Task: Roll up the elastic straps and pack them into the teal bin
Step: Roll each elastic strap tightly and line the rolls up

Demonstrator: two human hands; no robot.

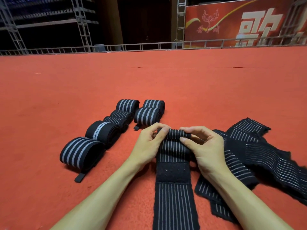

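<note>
Left hand (149, 144), right hand (203, 147) pinch strap (174, 205) at rolled end.

An event hall or stage is indicated, rather than a home or workshop. A wide platform is covered with red carpet (83, 88), and its far edge is bordered by a low metal truss rail (149, 46). Upright truss towers (81, 22) are seen behind it, with stepped metal tiers (41, 17) at the left. A large red banner (232, 22) printed with big white characters is hung at the right, and a dark doorway (144, 19) is set between.
</note>
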